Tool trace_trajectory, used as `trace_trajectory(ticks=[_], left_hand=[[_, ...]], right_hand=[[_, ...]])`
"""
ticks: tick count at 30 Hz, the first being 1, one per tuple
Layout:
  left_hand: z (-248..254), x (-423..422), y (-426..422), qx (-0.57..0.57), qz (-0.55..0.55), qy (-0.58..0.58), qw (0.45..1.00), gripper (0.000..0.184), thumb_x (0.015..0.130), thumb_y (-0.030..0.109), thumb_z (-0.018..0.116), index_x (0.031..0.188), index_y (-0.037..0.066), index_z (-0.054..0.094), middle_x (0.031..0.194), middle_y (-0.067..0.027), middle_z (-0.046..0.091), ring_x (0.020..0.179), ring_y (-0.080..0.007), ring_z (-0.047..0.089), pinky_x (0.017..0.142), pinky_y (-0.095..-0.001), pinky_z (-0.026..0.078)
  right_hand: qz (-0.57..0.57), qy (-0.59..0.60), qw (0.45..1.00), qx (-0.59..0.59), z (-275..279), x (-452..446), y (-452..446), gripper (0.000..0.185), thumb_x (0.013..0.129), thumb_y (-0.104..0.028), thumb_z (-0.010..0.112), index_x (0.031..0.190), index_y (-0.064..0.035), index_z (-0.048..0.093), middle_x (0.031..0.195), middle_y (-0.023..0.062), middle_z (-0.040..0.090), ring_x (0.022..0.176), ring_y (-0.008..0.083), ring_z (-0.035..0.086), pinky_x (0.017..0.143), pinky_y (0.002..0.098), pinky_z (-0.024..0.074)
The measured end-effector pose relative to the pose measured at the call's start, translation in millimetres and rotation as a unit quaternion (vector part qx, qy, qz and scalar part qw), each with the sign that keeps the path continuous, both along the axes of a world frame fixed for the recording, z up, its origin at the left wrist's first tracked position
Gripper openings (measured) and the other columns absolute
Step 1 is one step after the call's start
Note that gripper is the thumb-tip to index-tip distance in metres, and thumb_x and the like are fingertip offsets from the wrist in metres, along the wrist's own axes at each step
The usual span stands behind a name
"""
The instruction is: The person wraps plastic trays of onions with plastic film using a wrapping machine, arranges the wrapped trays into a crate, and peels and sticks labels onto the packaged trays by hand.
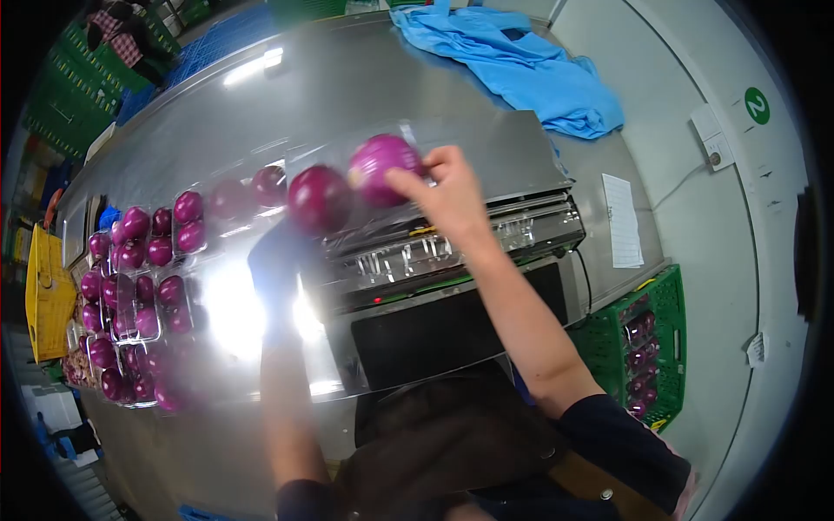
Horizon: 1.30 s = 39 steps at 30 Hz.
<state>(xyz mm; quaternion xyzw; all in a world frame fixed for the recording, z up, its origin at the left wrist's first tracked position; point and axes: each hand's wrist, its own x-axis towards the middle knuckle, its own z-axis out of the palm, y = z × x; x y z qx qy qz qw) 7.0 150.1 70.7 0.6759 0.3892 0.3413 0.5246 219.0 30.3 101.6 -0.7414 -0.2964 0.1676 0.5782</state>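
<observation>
Blu cloth (521, 69), crumpled | wht paper sht (622, 221) nr wall (717, 243) | grn "2" sign (757, 105) + skt (711, 137) on wall

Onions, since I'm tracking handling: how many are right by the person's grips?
2: a paler onion at the right grip, and a darker onion beside it, nearer the left grip. Others may be hidden.

L hand (285, 265), 9 o'clk, badly blurred; grip unclear, can't tell if it touches blurred onion (319, 200) at its 1 o'clk; R hand (447, 187), 12 o'clk, some fingertips hidden behind held onion (382, 169); sheet (620, 221), 3 o'clk, print too small; co-worker (129, 42), 10 o'clk, tiny, cut by top edge; blue item (204, 514), 7 o'clk, mostly cut off, unidentif.
</observation>
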Motion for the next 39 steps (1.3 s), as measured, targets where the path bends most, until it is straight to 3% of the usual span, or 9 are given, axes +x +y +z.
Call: trace_trajectory(ticks=[11, 15, 19, 23, 28, 32, 34, 36, 39], left_hand=[[7.5, 47.3, -16.6, 0.014, -0.150, 0.051, 0.987, 0.036, 0.079, 0.003, 0.063, 0.115, 0.003, 0.063, 0.121, -0.0101, 0.061, 0.092, -0.0185, 0.062, 0.084, -0.0316, 0.049], [23.3, -4.1, -2.6, 0.432, -0.224, 0.314, 0.815, 0.071, 0.067, 0.003, 0.069, 0.132, 0.026, 0.055, 0.138, -0.0062, 0.049, 0.119, -0.0299, 0.046, 0.102, -0.0407, 0.036], [29.1, 14.2, -13.9, 0.598, -0.259, 0.312, 0.692, 0.061, 0.074, 0.029, 0.067, 0.133, 0.032, 0.052, 0.133, -0.0062, 0.053, 0.103, -0.0288, 0.057, 0.093, -0.0442, 0.042], [5.1, -13.0, -11.3, 0.573, -0.265, 0.215, 0.746, 0.053, 0.074, 0.009, 0.062, 0.124, 0.026, 0.059, 0.120, -0.0007, 0.058, 0.097, -0.0238, 0.056, 0.088, -0.0401, 0.043], [63.1, -56.6, -72.4, 0.123, -0.284, 0.022, 0.951, 0.035, 0.089, 0.004, 0.053, 0.124, 0.006, 0.060, 0.122, -0.0123, 0.061, 0.106, -0.0268, 0.061, 0.088, -0.0375, 0.051], [120.3, -21.8, -26.9, 0.257, -0.047, -0.163, 0.951, 0.026, 0.094, 0.012, 0.047, 0.106, -0.006, 0.062, 0.106, -0.0197, 0.065, 0.096, -0.0295, 0.063, 0.091, -0.0389, 0.049], [130.1, 37.2, 1.7, 0.216, -0.018, -0.144, 0.966, 0.035, 0.095, 0.020, 0.051, 0.121, -0.003, 0.056, 0.129, -0.0212, 0.054, 0.120, -0.0315, 0.053, 0.104, -0.0401, 0.040], [97.7, 94.6, 12.3, 0.188, -0.047, -0.104, 0.975, 0.035, 0.094, 0.021, 0.051, 0.121, 0.000, 0.058, 0.131, -0.0150, 0.054, 0.129, -0.0282, 0.042, 0.106, -0.0399, 0.036], [-10.0, 100.7, 68.4, 0.205, -0.210, 0.090, 0.952, 0.049, 0.094, 0.031, 0.055, 0.134, 0.005, 0.047, 0.137, -0.0116, 0.048, 0.127, -0.0251, 0.044, 0.106, -0.0355, 0.035]], right_hand=[[0.128, 0.064, 0.989, -0.045, -20.6, 98.2, -94.5, 0.047, 0.079, -0.030, 0.076, 0.108, -0.0006, 0.054, 0.096, 0.0172, 0.064, 0.087, 0.0176, 0.062, 0.072, 0.0299, 0.0492], [0.294, -0.446, 0.835, -0.135, -2.9, 149.7, -160.1, 0.048, 0.078, -0.008, 0.066, 0.123, -0.0181, 0.054, 0.131, 0.0048, 0.054, 0.076, 0.0208, 0.065, 0.066, 0.0315, 0.0523], [0.387, -0.468, 0.746, -0.274, -0.6, 137.6, -140.5, 0.047, 0.079, -0.009, 0.063, 0.120, -0.0321, 0.058, 0.140, 0.0021, 0.047, 0.076, 0.0263, 0.065, 0.062, 0.0331, 0.0522], [0.380, -0.308, 0.870, -0.063, -25.6, 132.1, -147.9, 0.016, 0.082, -0.004, 0.062, 0.097, -0.0017, 0.069, 0.105, 0.0164, 0.067, 0.098, 0.0302, 0.066, 0.090, 0.0355, 0.0489], [0.275, -0.082, 0.955, -0.077, 25.8, 117.7, -220.3, 0.013, 0.087, -0.009, 0.059, 0.087, 0.0004, 0.069, 0.085, 0.0126, 0.070, 0.076, 0.0231, 0.067, 0.076, 0.0352, 0.0522], [-0.015, -0.181, 0.971, 0.155, 57.2, 158.1, -164.0, 0.023, 0.094, -0.006, 0.045, 0.100, 0.0033, 0.065, 0.099, 0.0136, 0.066, 0.093, 0.0189, 0.060, 0.082, 0.0299, 0.0452], [0.119, -0.187, 0.944, 0.243, 72.5, 153.8, -76.9, 0.029, 0.097, -0.012, 0.045, 0.121, 0.0027, 0.052, 0.122, 0.0165, 0.057, 0.115, 0.0248, 0.056, 0.102, 0.0344, 0.0394], [0.089, -0.397, 0.913, 0.022, 30.4, 167.4, -29.5, 0.043, 0.096, -0.030, 0.050, 0.125, 0.0019, 0.047, 0.129, 0.0187, 0.050, 0.125, 0.0272, 0.045, 0.106, 0.0377, 0.0325], [0.238, -0.216, 0.930, -0.179, -19.2, 165.3, -17.7, 0.042, 0.098, -0.035, 0.046, 0.118, 0.0010, 0.051, 0.117, 0.0188, 0.053, 0.114, 0.0286, 0.050, 0.101, 0.0392, 0.0366]])
